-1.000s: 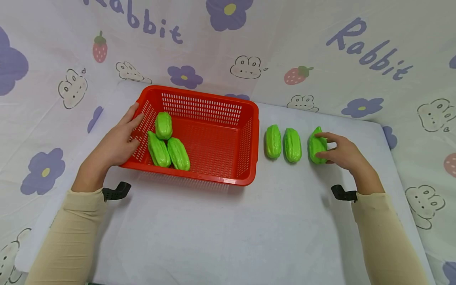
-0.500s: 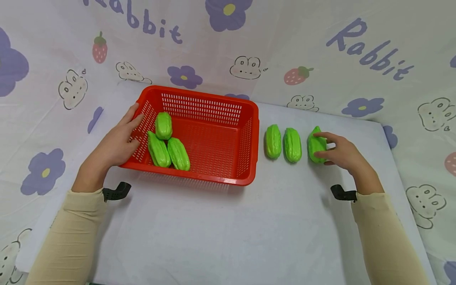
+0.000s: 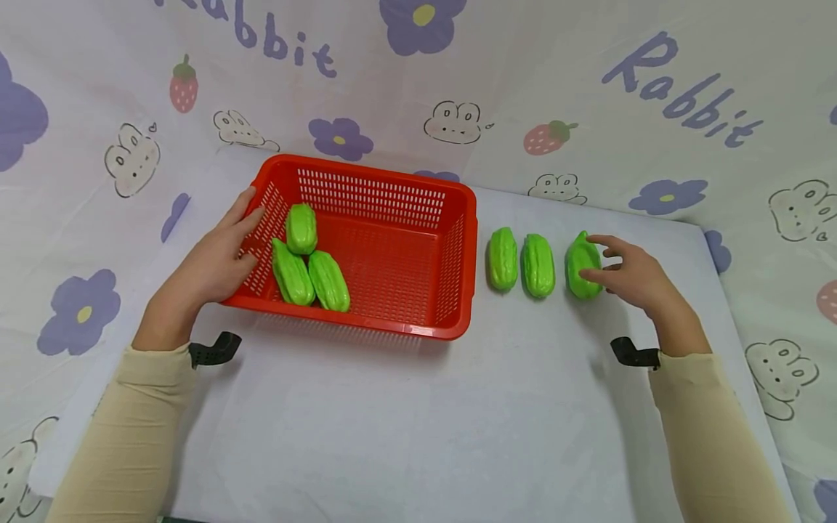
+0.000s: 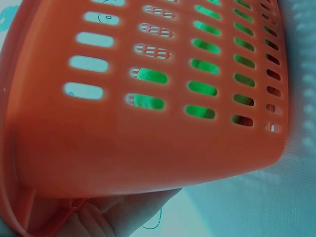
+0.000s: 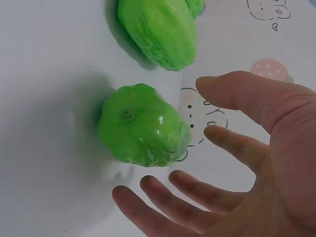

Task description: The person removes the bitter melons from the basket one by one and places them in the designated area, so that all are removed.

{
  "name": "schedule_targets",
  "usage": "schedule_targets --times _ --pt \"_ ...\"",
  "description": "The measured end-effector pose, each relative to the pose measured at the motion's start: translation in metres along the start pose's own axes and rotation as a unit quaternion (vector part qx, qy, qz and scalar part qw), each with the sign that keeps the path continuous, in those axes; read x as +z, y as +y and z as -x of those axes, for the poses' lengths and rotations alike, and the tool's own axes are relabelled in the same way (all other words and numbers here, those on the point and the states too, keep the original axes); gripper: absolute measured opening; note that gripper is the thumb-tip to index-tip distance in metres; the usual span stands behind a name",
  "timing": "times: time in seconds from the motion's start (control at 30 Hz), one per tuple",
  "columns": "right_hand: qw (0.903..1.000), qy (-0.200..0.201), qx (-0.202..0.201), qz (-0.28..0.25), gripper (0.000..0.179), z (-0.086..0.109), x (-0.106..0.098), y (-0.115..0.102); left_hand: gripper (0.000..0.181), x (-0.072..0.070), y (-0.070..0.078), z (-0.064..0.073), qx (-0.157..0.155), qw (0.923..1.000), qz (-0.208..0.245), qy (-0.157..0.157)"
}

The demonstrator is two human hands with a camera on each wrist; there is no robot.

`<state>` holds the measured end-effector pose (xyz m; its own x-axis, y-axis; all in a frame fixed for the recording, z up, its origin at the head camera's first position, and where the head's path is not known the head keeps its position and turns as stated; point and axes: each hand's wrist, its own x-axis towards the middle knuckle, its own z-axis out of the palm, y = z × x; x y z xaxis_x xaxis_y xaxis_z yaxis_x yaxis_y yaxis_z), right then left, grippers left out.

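Note:
My left hand [image 3: 219,258] grips the left rim of a red plastic basket [image 3: 392,330], whose slotted outer wall fills the left wrist view. Three glossy green bitter melons lie inside at the left, one bitter melon [image 3: 301,229] behind the other two. On the table, right of the basket, stands a row of three more. My right hand [image 3: 633,274] is beside the rightmost bitter melon [image 3: 580,272], thumb and fingers spread around its near side. In the right wrist view, a gap shows between the fingertips and that bitter melon [image 5: 143,126].
A white cloth covers the table [image 3: 418,421]. Between basket and right hand lie two bitter melons side by side, the left bitter melon [image 3: 503,260] close to the basket's right wall. Behind the table hangs a printed curtain [image 3: 484,73] with rabbits and flowers.
My right hand has drawn slightly to the right, its fingers coming off the rightmost bitter melon, which shows more fully. The left hand and basket have stayed put.

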<state>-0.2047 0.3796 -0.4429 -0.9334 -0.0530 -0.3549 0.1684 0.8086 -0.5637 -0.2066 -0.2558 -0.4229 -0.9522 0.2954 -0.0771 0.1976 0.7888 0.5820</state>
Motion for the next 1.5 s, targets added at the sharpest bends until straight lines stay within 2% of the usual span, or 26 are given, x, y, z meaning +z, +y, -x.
schedule_targets --times 0.2,0.43,0.8,1.3,1.5 --pt "0.9994 0.024 -0.007 0.026 0.081 0.004 -0.002 -0.001 0.076 0.000 0.002 -0.002 0.002 1.0000 0.002 0.000" --pt "0.9952 0.068 -0.050 0.049 0.077 0.009 -0.009 -0.011 0.076 0.000 0.002 -0.003 0.004 1.0000 0.001 -0.001" --pt "0.9893 0.097 -0.104 0.034 0.076 0.020 -0.014 -0.057 0.076 0.001 0.002 -0.005 0.002 1.0000 0.007 -0.006" --pt "0.9824 0.094 -0.161 0.006 0.073 0.026 -0.012 -0.119 0.075 0.002 0.003 -0.003 -0.003 1.0000 0.005 -0.002" --pt "0.9787 0.088 -0.185 0.004 0.069 0.022 -0.007 -0.141 0.075 0.002 0.001 -0.002 -0.007 1.0000 0.005 -0.003"
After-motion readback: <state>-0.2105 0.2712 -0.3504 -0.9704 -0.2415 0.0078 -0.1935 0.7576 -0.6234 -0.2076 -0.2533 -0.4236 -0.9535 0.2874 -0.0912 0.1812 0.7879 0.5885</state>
